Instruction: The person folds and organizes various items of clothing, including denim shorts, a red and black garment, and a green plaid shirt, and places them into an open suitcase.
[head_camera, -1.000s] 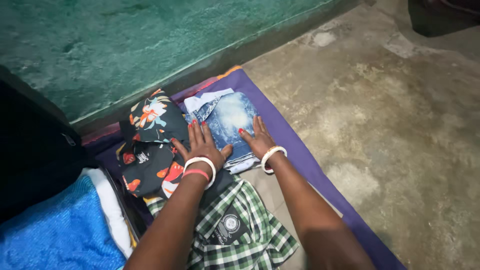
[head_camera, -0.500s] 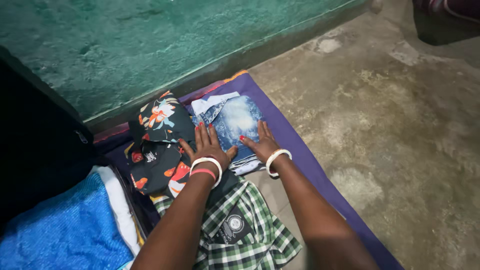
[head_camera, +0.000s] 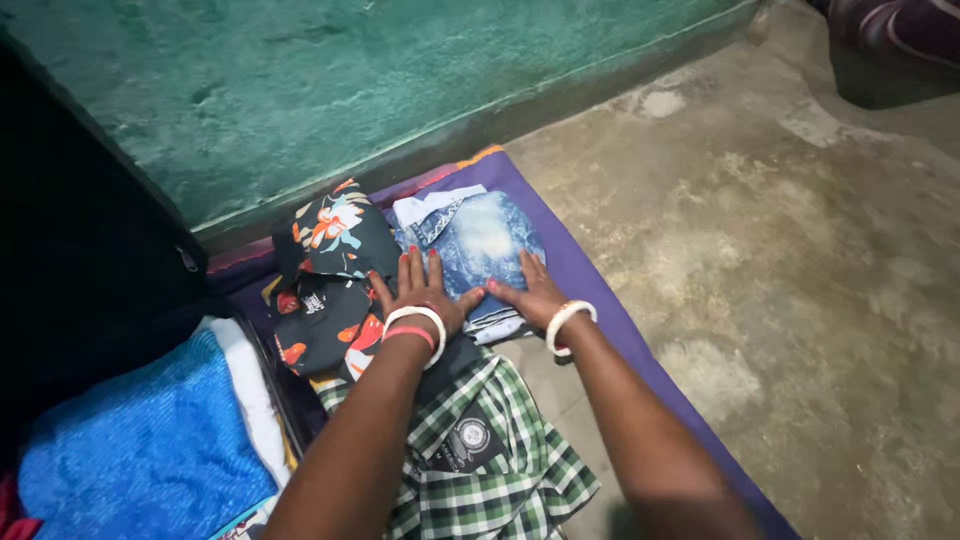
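In the head view, your left hand (head_camera: 418, 296) lies flat, fingers spread and unclenched, on the near-left edge of the folded washed-denim garment (head_camera: 478, 248). Your right hand (head_camera: 535, 293) lies just as flat on its near-right edge, gripping nothing, only pressing down. The thumbs nearly meet over the garment's near hem.

Take that denim piece as your landmark. It sits on the purple mat (head_camera: 590, 280), close to the foot of the green wall (head_camera: 380, 90). Touching its left side is a dark floral-print garment (head_camera: 335, 275), partly under your left wrist. Nearer to you than the denim lies a green-and-white checked shirt (head_camera: 500, 460) with a dark round badge, beneath your forearms. Farther left of the floral piece is a blue textured cloth (head_camera: 140, 440) beside a dark bag (head_camera: 90, 250). To the right of the denim, beyond the mat, is bare concrete floor (head_camera: 800, 300).

To press this fold well, keep both palms level and your weight even, so the denim stays square and does not slide onto the floral piece. Smooth outward from the middle toward the far edge, and keep your bangles (head_camera: 568, 322) clear of the cloth so that they do not drag a crease.
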